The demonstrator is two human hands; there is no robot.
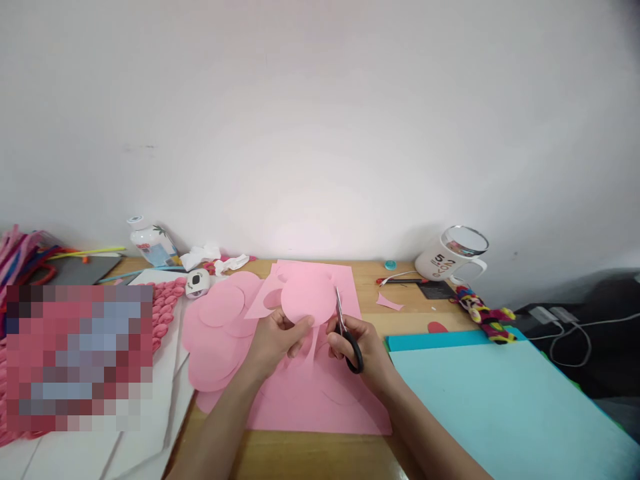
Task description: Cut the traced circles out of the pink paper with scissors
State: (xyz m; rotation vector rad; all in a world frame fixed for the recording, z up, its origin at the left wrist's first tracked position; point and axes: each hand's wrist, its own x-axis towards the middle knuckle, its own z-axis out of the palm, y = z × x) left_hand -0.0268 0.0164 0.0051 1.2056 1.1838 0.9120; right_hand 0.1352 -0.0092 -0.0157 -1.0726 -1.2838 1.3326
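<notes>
My left hand (274, 339) pinches a pink paper circle (308, 298) and holds it upright above the desk. My right hand (361, 343) grips black-handled scissors (345, 327), whose blades point up along the circle's right edge. Both hands hover over a large pink paper sheet (320, 393) with curved cut-outs. A pile of cut pink circles (220, 327) lies just left of my left hand.
A light blue paper stack (500, 400) covers the desk's right side. At the back stand a white mug (450, 257), a small bottle (150, 243) and a white paper punch (198, 283). Pipe cleaners (20, 257) and a pink braided piece (167, 303) lie left; cables (570, 333) right.
</notes>
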